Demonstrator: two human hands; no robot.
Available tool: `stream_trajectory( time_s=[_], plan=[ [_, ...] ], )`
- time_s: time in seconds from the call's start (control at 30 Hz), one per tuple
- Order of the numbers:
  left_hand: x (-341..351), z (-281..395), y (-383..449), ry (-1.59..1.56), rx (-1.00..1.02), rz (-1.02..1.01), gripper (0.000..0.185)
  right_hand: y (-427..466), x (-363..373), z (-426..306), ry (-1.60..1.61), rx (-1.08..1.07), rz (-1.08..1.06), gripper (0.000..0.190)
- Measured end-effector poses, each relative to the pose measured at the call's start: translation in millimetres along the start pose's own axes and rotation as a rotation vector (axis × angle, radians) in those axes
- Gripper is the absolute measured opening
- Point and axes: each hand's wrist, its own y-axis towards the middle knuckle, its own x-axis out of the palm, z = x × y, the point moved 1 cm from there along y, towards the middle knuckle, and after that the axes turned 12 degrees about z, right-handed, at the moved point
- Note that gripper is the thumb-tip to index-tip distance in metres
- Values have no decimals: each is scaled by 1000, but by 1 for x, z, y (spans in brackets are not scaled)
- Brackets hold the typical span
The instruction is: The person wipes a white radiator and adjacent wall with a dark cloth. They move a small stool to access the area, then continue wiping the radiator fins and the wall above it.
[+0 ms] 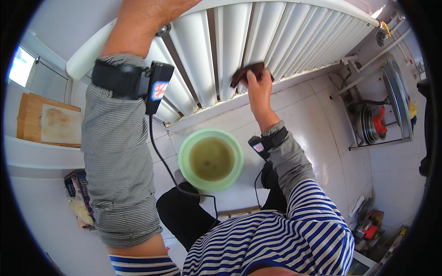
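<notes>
My right hand (pixel 257 88) grips a dark brown cloth (pixel 252 73) and presses it to the lower part of a white column radiator (pixel 229 45). At the top left, my left hand (pixel 155 13) reaches over the radiator's upper rail; its fingers lie beyond the picture's edge, so what they do is hidden. Between my feet a light green plastic basin (pixel 238 160) stands on the tiled floor, holding murky yellowish water. Both forearms wear grey striped sleeves and black straps with small devices and cables.
A metal rack (pixel 383 146) with stacked steel pots stands at the right beside pipes. Cutting boards (pixel 60 124) lie on the counter at the left, above a dark basket (pixel 74 184). More pots (pixel 362 231) are at the lower right. Cables hang near my knees.
</notes>
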Motion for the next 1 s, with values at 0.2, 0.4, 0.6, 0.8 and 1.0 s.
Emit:
stream_trajectory(
  time_s=[0.2, 0.4, 0.6, 0.8, 1.0],
  plan=[
    [-13, -6, -13, -54, 202, 139, 40, 17, 69, -148, 38, -481, 120, 16],
    [-50, -77, -40, -42, 132, 157, 44, 17, 78, -163, 3, -564, 200, 34],
    [-46, -72, -52, 178, 109, 164, 38, 7, 51, -102, -230, -446, 206, 30],
    [-46, -61, -56, 245, 111, 251, 39, -21, 31, -10, -332, -407, 267, 28],
    [-28, -80, -44, -127, 92, 359, 34, -32, 6, 95, -488, -133, 298, 36]
  ],
)
